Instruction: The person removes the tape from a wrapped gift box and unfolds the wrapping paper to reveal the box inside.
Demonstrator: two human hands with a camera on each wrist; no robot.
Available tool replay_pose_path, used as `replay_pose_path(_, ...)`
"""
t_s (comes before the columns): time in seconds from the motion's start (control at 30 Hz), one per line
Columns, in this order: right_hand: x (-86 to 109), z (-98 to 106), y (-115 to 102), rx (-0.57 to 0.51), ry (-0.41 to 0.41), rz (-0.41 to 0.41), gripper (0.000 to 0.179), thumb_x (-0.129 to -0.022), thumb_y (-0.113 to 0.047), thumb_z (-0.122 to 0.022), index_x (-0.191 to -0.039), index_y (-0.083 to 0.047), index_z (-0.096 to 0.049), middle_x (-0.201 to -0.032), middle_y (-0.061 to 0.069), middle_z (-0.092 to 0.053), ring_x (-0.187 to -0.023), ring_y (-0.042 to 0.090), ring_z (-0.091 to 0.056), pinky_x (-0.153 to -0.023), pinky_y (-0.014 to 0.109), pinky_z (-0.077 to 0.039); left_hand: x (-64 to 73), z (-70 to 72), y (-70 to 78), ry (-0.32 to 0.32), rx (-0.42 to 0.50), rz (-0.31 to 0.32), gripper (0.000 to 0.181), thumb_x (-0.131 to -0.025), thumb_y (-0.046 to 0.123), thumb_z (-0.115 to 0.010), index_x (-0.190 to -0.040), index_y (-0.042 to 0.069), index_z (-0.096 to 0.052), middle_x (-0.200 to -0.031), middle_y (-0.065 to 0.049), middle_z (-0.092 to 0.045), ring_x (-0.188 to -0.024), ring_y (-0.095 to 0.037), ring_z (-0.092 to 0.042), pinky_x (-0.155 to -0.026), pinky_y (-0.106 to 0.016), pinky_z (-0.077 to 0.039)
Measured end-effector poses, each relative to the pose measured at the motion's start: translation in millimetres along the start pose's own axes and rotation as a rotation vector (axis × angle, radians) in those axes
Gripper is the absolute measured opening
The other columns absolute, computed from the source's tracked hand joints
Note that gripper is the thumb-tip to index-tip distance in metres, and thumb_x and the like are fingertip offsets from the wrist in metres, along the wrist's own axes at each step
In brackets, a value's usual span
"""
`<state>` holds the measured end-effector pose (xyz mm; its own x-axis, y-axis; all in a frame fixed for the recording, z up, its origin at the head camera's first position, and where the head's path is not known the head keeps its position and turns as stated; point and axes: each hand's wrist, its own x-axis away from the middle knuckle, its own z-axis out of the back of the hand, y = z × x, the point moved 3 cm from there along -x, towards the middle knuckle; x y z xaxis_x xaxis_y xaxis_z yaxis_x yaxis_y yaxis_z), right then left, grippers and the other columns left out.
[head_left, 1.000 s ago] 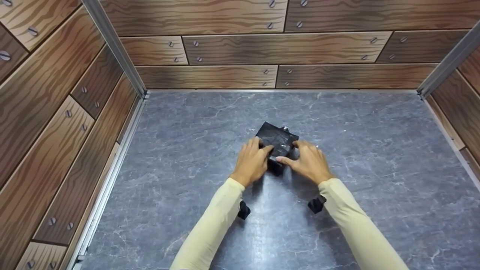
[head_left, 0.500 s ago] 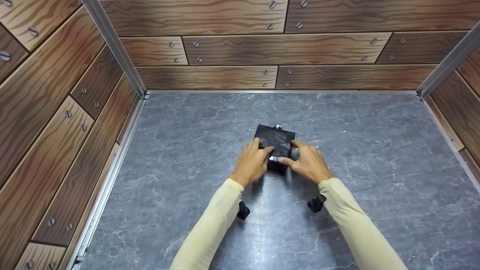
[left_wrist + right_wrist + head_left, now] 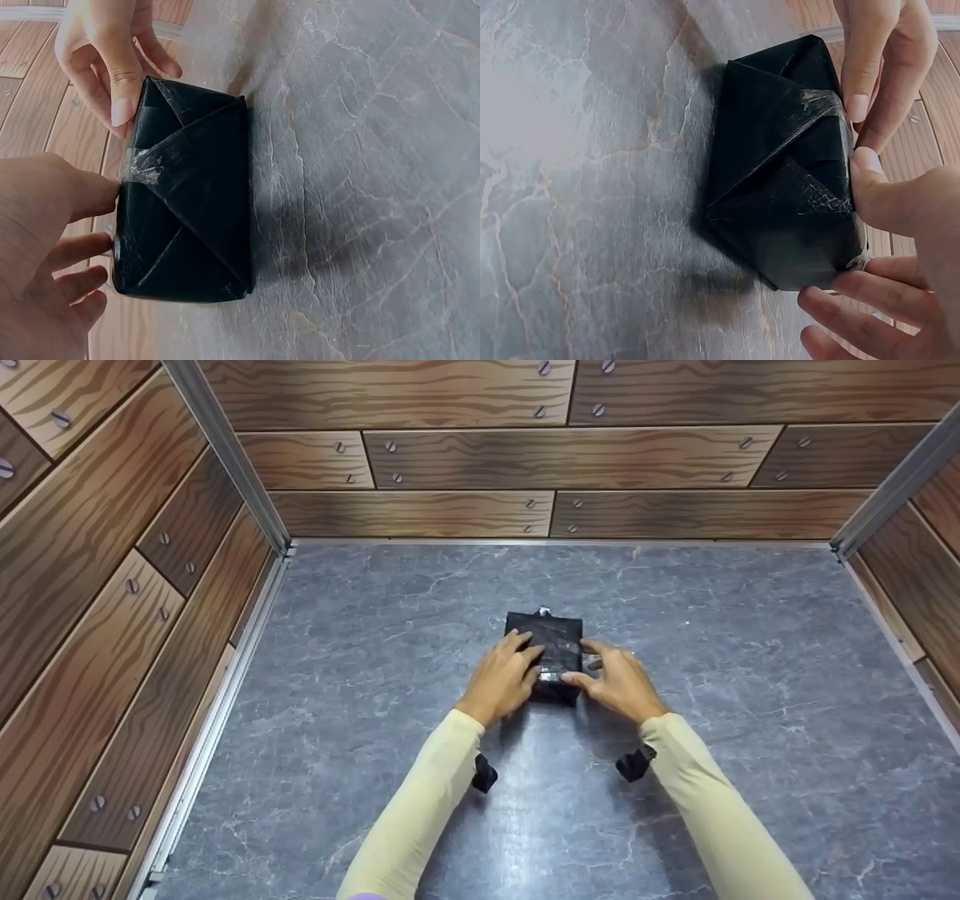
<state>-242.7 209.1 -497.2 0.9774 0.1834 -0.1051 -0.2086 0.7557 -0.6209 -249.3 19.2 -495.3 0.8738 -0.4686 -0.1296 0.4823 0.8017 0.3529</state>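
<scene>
A box wrapped in black paper (image 3: 559, 630) sits on the grey marbled surface, its long sides running away from me. In the left wrist view its near end (image 3: 202, 195) shows folded triangular flaps, held by a piece of clear tape (image 3: 146, 166). My left hand (image 3: 496, 679) rests on the top left of the box with fingers spread and thumb near the front edge. My right hand (image 3: 622, 682) grips the front right corner, thumb at the top edge and fingers along the right side (image 3: 802, 244). The underside is hidden.
Wood-patterned panels (image 3: 465, 457) wall the back and both sides. Metal rails (image 3: 225, 457) run along the corners. A small shiny piece (image 3: 544, 611) pokes out at the far end of the box. A black wrist camera (image 3: 634, 765) hangs from each sleeve.
The box has turned counterclockwise from a slant to nearly straight, its far end swinging left. My left fingers have spread farther over its top; my right hand stays at the right corner.
</scene>
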Motion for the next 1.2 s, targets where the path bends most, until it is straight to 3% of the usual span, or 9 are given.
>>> replay_pose_path(0.23,-3.4,1.4,0.1,-0.045,-0.033,0.022,0.068,-0.080,-0.033,-0.076,-0.133,0.001,-0.050,-0.126,0.019,-0.059,-0.100,0.033,-0.064,-0.088,0.048,-0.049,-2.2,0.6,-0.9,-0.030,0.039,0.006,0.044,-0.097,0.029,-0.051,-0.137,0.010,-0.050,-0.149,-0.008,-0.036,-0.140,-0.027,-0.026,-0.114,-0.043,-0.023)
replay_pose_path(0.43,-7.7,4.7,-0.4,-0.053,-0.068,0.014,0.064,-0.082,-0.031,-0.074,-0.133,0.000,-0.051,-0.124,0.020,-0.059,-0.100,0.034,-0.063,-0.087,0.049,-0.050,-3.6,2.1,-1.6,-0.035,0.039,0.009,0.045,-0.097,0.031,-0.052,-0.137,0.009,-0.050,-0.149,-0.008,-0.036,-0.139,-0.027,-0.028,-0.113,-0.041,-0.024)
replay_pose_path(0.57,-11.8,10.3,-6.2,-0.037,0.033,0.019,0.053,-0.084,-0.027,-0.073,-0.126,0.002,-0.057,-0.119,0.020,-0.061,-0.097,0.034,-0.063,-0.082,0.047,-0.051,-4.3,3.3,-1.4,-0.029,0.040,0.008,0.045,-0.097,0.032,-0.053,-0.136,0.009,-0.051,-0.149,-0.009,-0.037,-0.139,-0.027,-0.029,-0.113,-0.041,-0.025)
replay_pose_path(0.73,-18.8,12.4,-20.3,0.081,0.210,0.023,0.033,-0.086,-0.023,-0.070,-0.109,0.000,-0.068,-0.095,0.013,-0.066,-0.080,0.029,-0.064,-0.072,0.044,-0.049,-4.2,3.4,-1.3,-0.002,0.043,0.002,0.045,-0.096,0.032,-0.055,-0.134,0.009,-0.053,-0.147,-0.010,-0.039,-0.138,-0.028,-0.031,-0.112,-0.041,-0.026)
replay_pose_path(1.0,-26.7,-9.1,-25.6,0.193,0.271,-0.035,0.038,-0.082,-0.040,-0.071,-0.094,-0.004,-0.073,-0.086,0.012,-0.065,-0.081,0.034,-0.062,-0.069,0.048,-0.049,-2.0,-0.3,-0.4,0.014,0.068,0.009,0.043,-0.095,0.031,-0.056,-0.133,0.010,-0.055,-0.145,-0.009,-0.042,-0.137,-0.028,-0.033,-0.112,-0.039,-0.028)
replay_pose_path(1.2,-26.5,-11.9,-23.2,0.203,0.284,-0.028,0.026,-0.083,-0.030,-0.072,-0.090,-0.005,-0.072,-0.086,0.011,-0.065,-0.080,0.034,-0.063,-0.068,0.048,-0.049,-1.5,-2.7,1.3,0.018,0.073,0.011,0.043,-0.095,0.031,-0.057,-0.132,0.009,-0.055,-0.145,-0.010,-0.042,-0.136,-0.029,-0.033,-0.111,-0.040,-0.029)
